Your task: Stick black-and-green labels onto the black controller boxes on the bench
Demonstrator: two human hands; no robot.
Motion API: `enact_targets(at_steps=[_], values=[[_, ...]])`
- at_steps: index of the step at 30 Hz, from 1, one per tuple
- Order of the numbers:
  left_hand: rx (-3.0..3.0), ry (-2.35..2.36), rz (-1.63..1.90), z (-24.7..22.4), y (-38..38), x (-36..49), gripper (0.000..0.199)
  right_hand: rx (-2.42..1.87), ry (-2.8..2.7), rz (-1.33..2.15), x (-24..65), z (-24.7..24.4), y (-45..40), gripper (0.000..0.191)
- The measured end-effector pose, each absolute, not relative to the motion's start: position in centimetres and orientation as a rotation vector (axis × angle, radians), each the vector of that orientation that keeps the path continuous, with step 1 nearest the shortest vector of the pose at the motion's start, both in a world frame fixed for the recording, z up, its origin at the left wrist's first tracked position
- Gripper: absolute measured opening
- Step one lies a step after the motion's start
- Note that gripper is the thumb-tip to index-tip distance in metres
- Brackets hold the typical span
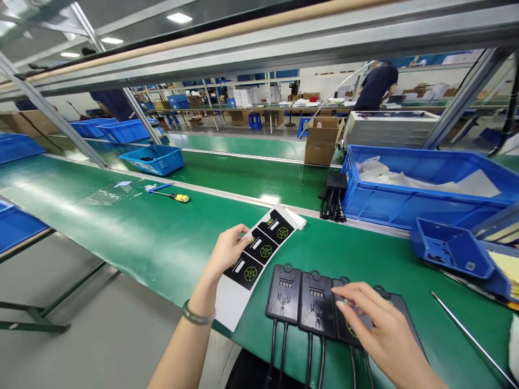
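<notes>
My left hand [230,249] pinches the left edge of a white sheet of labels [231,302]. Several black labels with yellow-green round button prints, such as the middle label [265,249], lie along the sheet. My right hand [375,316] is over the row of black control boxes, thumb and fingers a little apart, fingertips at the third box [344,328], which it partly hides. The left box [283,294] and second box [317,305] show small digit displays and bare button slots. Another box [399,305] lies partly behind my right hand. Cables run from the boxes toward me.
A screwdriver [181,198] lies far left on the green bench [162,243]. More black boxes [337,186] stand beside the big blue crate [405,200]. A small blue bin [452,254] and metal rod [470,335] are at right. A person [377,86] works in the background.
</notes>
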State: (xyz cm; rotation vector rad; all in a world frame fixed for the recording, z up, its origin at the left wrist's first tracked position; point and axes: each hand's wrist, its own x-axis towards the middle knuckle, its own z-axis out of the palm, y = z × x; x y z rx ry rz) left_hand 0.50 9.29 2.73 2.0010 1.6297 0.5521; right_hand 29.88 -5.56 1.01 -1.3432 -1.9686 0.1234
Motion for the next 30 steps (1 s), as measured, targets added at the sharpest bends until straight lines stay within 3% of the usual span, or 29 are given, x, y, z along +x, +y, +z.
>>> enact_targets(at_steps=[7, 11, 17, 25, 30], values=[[2.105, 0.912, 0.563, 9.0, 2.7, 1.7, 0.04, -1.123, -1.87, -0.22, 27.0, 5.2, -4.8, 0.032], [2.094, 0.774, 0.57, 8.2, 0.9, 2.8, 0.049, -1.194, -1.86, -0.02, 26.1, 4.5, -4.5, 0.026], [1.839, 0.729, 0.441, 6.3, 1.0, 5.0, 0.024, -1.116, -1.819, 0.167, 25.7, 2.5, -5.1, 0.022], [1.68, 0.714, 0.551, 5.2, 1.1, 6.9, 0.021, -1.108, -1.807, -0.043, 25.9, 2.4, -5.3, 0.015], [1.91, 0.981, 0.474, 5.2, 2.0, 6.5, 0.024, -0.948, -1.917, -0.199, 25.5, 2.8, -5.9, 0.018]])
